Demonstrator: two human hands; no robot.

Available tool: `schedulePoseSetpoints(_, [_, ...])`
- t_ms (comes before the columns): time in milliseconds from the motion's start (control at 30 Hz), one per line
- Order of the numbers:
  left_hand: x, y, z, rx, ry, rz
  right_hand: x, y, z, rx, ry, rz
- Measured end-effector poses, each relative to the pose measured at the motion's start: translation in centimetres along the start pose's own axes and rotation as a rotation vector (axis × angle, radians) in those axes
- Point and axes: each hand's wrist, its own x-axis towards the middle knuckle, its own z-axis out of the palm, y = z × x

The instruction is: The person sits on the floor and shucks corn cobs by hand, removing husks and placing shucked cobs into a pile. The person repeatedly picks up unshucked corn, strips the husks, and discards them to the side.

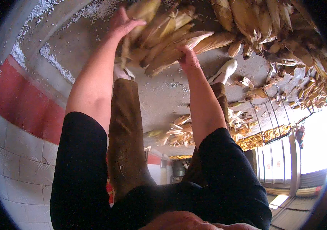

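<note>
My left hand [124,24] is spread, with the thumb apart from the fingers, against a blurred corn ear in its husk [144,11]. Whether it bears any of that ear's weight is unclear. My right hand [189,59] grips the near side of a bunch of dry husked-over corn ears [170,47]; its fingertips are partly hidden by the husks. The bunch fills the space between both hands, above the concrete floor [163,95].
A heap of corn ears in husks [249,17] lies at upper right. Loose husks [180,130] and a metal rack [272,115] are on the right. White granules [55,61] line the ledge by the red-and-white wall [28,100]. My shoes [228,69] stand close to the bunch.
</note>
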Motion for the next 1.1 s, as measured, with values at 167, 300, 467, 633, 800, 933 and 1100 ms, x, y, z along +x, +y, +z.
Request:
schedulePoseSetpoints(167, [-0.9,3.3,3.6,-0.382,-0.226,0.170,0.8,-2.9,2.3,0.033,0.000,0.115])
schedulePoseSetpoints(300, [-2.2,7.3,2.5,-0.689,-0.611,0.089,0.0,-5.2,1.5,-0.049,0.071,0.112])
schedulePoseSetpoints(467, [-5.9,8.7,1.0,-0.725,-0.678,0.154,-6.3,-7.9,1.7,-0.118,0.055,0.211])
schedulePoseSetpoints(633, [-13.7,10.7,-3.6,-0.955,-0.836,-0.096,-14.5,-11.3,3.7,-0.177,-0.101,0.179])
schedulePoseSetpoints(800, [-20.8,12.4,-5.3,-1.234,-0.697,-0.296,-21.1,-12.0,1.6,-0.029,-0.244,0.217])
schedulePoseSetpoints(933, [-22.6,16.6,-6.8,-1.184,-0.807,-0.149,-25.0,-14.9,4.5,-0.101,-0.223,-0.036])
schedulePoseSetpoints(1100, [-19.9,30.4,-12.2,-0.878,-0.800,0.270,-28.0,-25.3,6.9,-0.128,-0.119,-0.383])
